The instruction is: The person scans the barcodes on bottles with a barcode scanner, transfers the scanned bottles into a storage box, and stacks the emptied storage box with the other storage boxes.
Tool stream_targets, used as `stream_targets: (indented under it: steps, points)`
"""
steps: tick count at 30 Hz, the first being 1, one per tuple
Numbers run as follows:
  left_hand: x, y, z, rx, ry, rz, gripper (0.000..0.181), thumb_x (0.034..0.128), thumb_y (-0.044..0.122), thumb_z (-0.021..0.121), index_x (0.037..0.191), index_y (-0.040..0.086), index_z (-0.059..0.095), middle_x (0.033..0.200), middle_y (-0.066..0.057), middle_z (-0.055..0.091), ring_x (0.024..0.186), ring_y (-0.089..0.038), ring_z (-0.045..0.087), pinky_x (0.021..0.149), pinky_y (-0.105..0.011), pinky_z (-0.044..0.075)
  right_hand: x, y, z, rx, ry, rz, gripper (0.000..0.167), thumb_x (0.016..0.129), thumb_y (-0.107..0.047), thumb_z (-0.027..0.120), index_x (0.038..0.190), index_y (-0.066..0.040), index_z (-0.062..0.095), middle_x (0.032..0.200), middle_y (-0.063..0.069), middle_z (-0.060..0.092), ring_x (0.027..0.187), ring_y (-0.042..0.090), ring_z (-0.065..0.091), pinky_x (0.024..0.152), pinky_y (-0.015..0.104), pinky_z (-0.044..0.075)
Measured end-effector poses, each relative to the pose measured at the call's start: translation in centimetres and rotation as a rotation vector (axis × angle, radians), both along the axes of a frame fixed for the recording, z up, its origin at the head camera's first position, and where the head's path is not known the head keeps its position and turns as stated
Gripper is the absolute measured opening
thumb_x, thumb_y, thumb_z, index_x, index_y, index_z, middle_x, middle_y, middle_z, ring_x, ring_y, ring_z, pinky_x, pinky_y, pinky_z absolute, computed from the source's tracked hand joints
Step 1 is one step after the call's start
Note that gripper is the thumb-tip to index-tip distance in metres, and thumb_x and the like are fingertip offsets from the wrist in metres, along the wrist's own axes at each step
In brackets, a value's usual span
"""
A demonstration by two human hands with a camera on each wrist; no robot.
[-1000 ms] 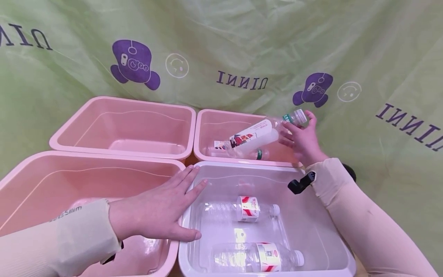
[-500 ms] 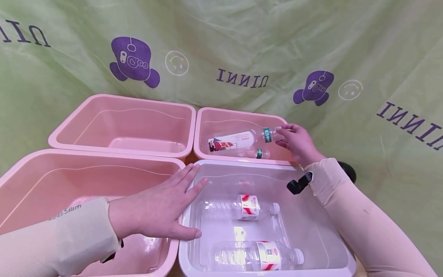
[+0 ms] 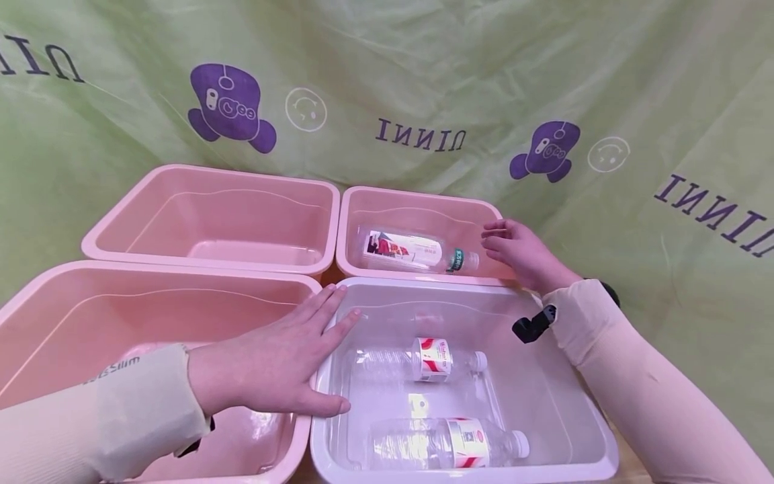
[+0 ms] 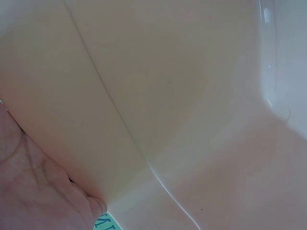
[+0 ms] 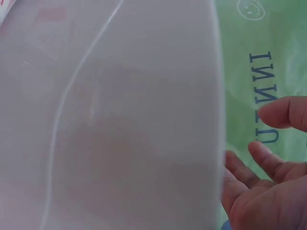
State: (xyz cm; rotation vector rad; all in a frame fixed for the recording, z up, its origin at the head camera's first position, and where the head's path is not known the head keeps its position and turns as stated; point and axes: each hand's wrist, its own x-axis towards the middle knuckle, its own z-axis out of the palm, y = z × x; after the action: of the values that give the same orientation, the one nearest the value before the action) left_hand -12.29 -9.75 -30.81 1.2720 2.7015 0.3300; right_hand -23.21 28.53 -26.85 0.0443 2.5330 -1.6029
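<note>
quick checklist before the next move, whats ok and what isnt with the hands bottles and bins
1. Right hand free: ok, no bottle held.
2. Left hand clear of the bottles: ok, it lies over the left rim of the pale bin.
3. Green-banded bottle lying inside the back right pink bin: ok.
4. Bottle count in that pink bin: cannot tell, another may be hidden.
5. Right hand beside the pale bin's farther bottle or nearer bottle: not ok, it is at the pink bin's right end.
</note>
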Motion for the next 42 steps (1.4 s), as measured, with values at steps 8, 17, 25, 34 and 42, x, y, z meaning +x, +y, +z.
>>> stream_targets:
  steps: [8, 17, 25, 34, 42]
  points:
    - [0.0, 0.0, 0.0, -0.003, -0.007, 0.0, 0.107, 0.0894, 0.076, 0.056, 0.163, 0.003, 0.027, 0.169, -0.027, 0.007, 0.156, -0.042, 0.003, 0.122, -0.057, 0.019, 2.0, 0.5, 1.0, -0.02, 0.038, 0.084, 0.036, 0.106, -0.007, 0.05, 0.138, 0.009, 0.04, 0.125, 0.011, 0.053, 0.104, 0.007, 0.058, 0.096, 0.024, 0.052]
    - [0.0, 0.0, 0.0, -0.017, -0.013, 0.0, 0.108, 0.0893, 0.077, 0.055, 0.163, 0.004, 0.027, 0.169, -0.027, 0.008, 0.156, -0.042, 0.003, 0.122, -0.057, 0.018, 5.4, 1.2, 0.9, -0.222, -0.052, 0.316, 0.021, 0.107, -0.002, 0.048, 0.127, 0.005, 0.047, 0.114, 0.005, 0.068, 0.105, 0.015, 0.07, 0.093, 0.031, 0.056]
    - [-0.1, 0.0, 0.0, -0.012, 0.005, -0.004, 0.107, 0.0894, 0.077, 0.056, 0.163, 0.003, 0.027, 0.168, -0.028, 0.009, 0.156, -0.042, 0.004, 0.122, -0.056, 0.019, 7.0, 0.4, -0.7, -0.066, -0.206, 0.452, 0.022, 0.107, -0.011, 0.05, 0.118, 0.006, 0.057, 0.108, 0.009, 0.068, 0.108, 0.024, 0.068, 0.091, 0.038, 0.057]
    - [-0.1, -0.1, -0.1, -0.01, -0.003, -0.005, 0.108, 0.0895, 0.078, 0.054, 0.163, 0.003, 0.027, 0.169, -0.028, 0.007, 0.156, -0.042, 0.003, 0.122, -0.057, 0.018, 6.5, -1.6, -3.3, 0.124, -0.308, 0.439, 0.031, 0.101, -0.014, 0.062, 0.121, 0.01, 0.059, 0.109, 0.013, 0.065, 0.103, 0.026, 0.063, 0.086, 0.039, 0.058]
    - [-0.2, -0.1, -0.2, -0.01, 0.024, -0.014, 0.108, 0.0896, 0.077, 0.055, 0.163, 0.003, 0.028, 0.168, -0.029, 0.01, 0.156, -0.043, 0.003, 0.122, -0.056, 0.019, 6.0, -3.0, -4.9, 0.308, -0.243, 0.494, 0.018, 0.092, -0.013, 0.063, 0.098, 0.003, 0.068, 0.083, 0.003, 0.058, 0.073, 0.018, 0.055, 0.066, 0.029, 0.051]
